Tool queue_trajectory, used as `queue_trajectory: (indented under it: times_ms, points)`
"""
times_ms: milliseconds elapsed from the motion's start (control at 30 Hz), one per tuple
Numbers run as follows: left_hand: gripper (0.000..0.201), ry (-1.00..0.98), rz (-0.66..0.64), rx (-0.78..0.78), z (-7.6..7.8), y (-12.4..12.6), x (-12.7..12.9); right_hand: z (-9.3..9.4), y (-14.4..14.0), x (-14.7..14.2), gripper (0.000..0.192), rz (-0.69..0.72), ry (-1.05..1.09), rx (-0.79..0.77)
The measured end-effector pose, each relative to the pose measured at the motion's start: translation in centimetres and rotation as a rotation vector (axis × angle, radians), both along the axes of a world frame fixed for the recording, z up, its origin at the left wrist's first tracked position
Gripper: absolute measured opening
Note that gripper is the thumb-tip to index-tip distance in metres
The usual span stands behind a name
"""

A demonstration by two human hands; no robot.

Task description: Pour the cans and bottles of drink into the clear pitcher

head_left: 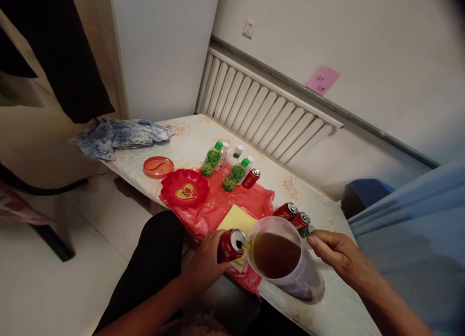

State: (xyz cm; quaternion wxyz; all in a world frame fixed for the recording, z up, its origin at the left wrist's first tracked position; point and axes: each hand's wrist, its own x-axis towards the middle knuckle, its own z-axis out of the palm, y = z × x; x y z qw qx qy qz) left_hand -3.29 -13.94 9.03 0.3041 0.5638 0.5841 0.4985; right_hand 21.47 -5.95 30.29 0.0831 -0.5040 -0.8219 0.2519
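- Can (230,245) in my left hand (206,267): red, tipped on its side with its open top against the rim of the jug, at the near edge of the table; my fingers are wrapped tight round its body.
- Jug (281,258): clear plastic, standing near the table's front edge, filled most of the way with brown liquid; a thin yellowish trickle shows where the can's mouth meets the rim.
- My right hand (336,256) sits at the jug's far side, fingers curled loosely by the rim; I cannot tell whether they grip the jug or only steady it.
- Just behind the jug I see two more red cans (293,215) lying side by side on the table.
- A yellow pad (238,219) lies on a red plastic sheet (232,200) that hangs over the front edge, just beyond the can I hold.
- Farther along the sheet stand two green bottles (211,160), a third red can (251,178) beside them, and small white-capped bottles (238,151) behind.
- A red dish with a heart (185,187) rests on the sheet's left end, and an orange dish (158,166) sits beside it near the front edge.
- A blue patterned cloth (118,135) is bunched at the table's far left corner.
- A radiator (261,111) runs along the wall behind the table's back edge.
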Motion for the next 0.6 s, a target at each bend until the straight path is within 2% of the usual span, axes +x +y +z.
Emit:
queue_trajectory:
  times_ms: [133,267,433,600]
  points:
    - [0.066,-0.012,0.011,-0.002,-0.1,0.1,-0.2,-0.6,0.1,0.0,0.048,-0.024,0.065,-0.010]
    - [0.067,-0.022,0.016,-0.009,0.0,0.3,-0.6,-2.3,0.7,0.3,0.051,-0.047,0.194,-0.050]
    - [0.068,-0.026,0.086,-0.030,-0.4,0.6,-1.3,-5.7,2.4,0.1,0.055,-0.203,0.506,-0.148]
    - [0.070,-0.067,0.120,-0.035,-2.0,0.6,-2.4,-7.7,4.6,-2.4,0.047,-0.316,0.830,-0.158]
